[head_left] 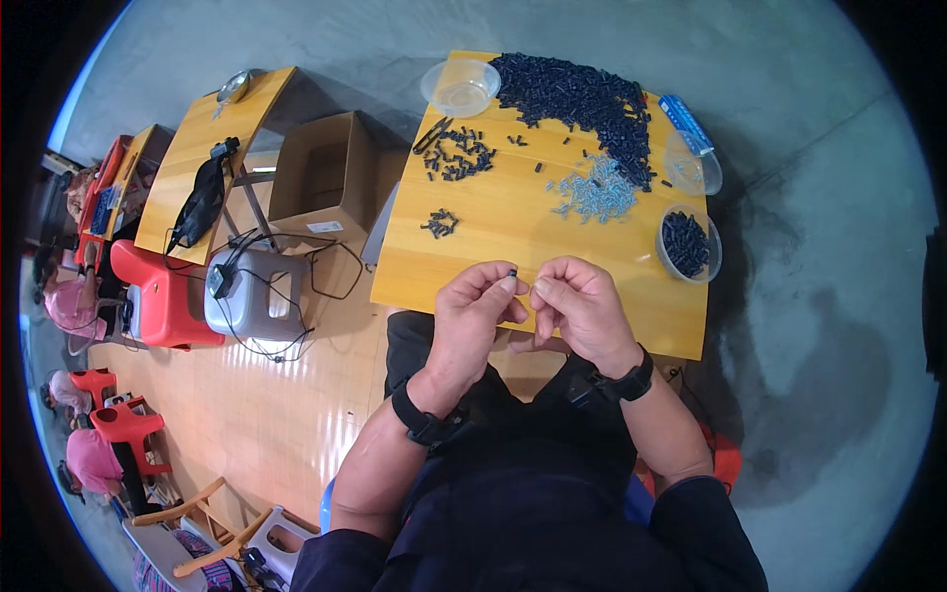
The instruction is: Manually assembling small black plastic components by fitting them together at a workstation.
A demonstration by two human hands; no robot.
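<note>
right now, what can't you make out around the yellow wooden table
All in the head view:
- Whether the right hand holds anything: its curled fingers hide the grip.
- The full shape of the small black piece in the left hand: the fingers cover most of it.
- Fine detail of the small pale-blue pieces: too small.
- The bottom of the clear round plastic tub: black pieces inside cover it.

I see, ref cardboard box (345, 202): side table (212, 133) with black bag (200, 202) left, grey stool (266, 266) nearer me, red chair (173, 306) farther left.
</note>
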